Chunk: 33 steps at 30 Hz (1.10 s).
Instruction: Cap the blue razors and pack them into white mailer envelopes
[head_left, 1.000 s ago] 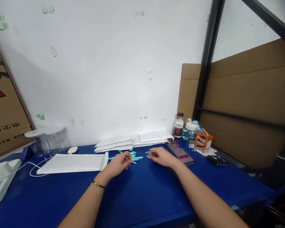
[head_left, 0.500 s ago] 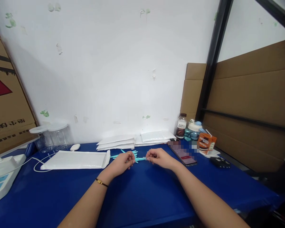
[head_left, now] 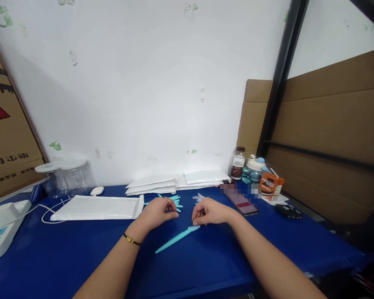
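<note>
My right hand (head_left: 210, 211) has its fingers pinched at the head end of a slim turquoise eyebrow razor (head_left: 174, 239). The razor slants down to the left, its long handle toward the table's front. My left hand (head_left: 158, 212) is beside a fanned pile of similar turquoise razors (head_left: 175, 201), partly covering them. Its thumb is apart from the fingers and nothing shows between them. Behind my right hand lies a small group of clear plastic pieces (head_left: 198, 197), partly hidden by the knuckles.
A white padded envelope (head_left: 96, 208) lies left of my left hand. White packets (head_left: 152, 183) are stacked along the wall. To the right are a phone (head_left: 241, 202), a drink carton (head_left: 271, 187), bottles and a black item (head_left: 288, 210). A power strip (head_left: 9, 232) sits far left.
The turquoise razor between my hands has come away from my left hand and swung nearer the front, at my right fingers. My right hand has shifted slightly down, revealing clear pieces behind it.
</note>
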Each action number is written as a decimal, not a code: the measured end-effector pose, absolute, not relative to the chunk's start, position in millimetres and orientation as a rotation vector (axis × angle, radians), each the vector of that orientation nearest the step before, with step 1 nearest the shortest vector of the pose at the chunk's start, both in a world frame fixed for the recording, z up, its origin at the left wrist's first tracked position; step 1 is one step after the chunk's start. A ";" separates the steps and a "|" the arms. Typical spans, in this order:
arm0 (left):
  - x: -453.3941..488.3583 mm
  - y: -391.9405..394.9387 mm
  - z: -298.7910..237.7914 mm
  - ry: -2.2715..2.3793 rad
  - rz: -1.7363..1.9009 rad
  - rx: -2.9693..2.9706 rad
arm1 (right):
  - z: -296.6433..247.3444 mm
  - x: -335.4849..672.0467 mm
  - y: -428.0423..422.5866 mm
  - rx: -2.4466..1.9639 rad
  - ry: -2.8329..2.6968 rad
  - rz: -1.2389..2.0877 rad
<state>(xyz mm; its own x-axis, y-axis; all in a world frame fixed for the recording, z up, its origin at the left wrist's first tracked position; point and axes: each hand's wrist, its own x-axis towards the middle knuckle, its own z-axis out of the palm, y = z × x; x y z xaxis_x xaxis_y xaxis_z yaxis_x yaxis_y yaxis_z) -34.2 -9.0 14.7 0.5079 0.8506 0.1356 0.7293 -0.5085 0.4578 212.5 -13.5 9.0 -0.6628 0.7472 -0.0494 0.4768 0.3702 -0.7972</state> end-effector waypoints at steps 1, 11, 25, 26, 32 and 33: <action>-38.7 -6.2 15.5 1.402 0.553 2.433 | 10.1 217.6 -11.0 -1.120 -2.294 1.085; -53.6 10.4 0.4 1.603 0.534 2.592 | 4.0 257.0 9.0 -1.712 -2.168 0.483; -37.0 -3.7 13.3 1.465 0.636 2.447 | -1.7 250.6 12.8 -1.903 -2.050 0.510; -35.6 -4.8 13.1 1.447 0.632 2.442 | -2.0 251.6 13.3 -1.905 -2.039 0.522; -33.5 -5.6 11.2 1.383 0.646 2.418 | 0.5 259.2 12.7 -1.878 -2.054 0.669; -33.7 -5.1 10.9 1.379 0.652 2.415 | 1.9 259.4 11.6 -1.865 -2.057 0.679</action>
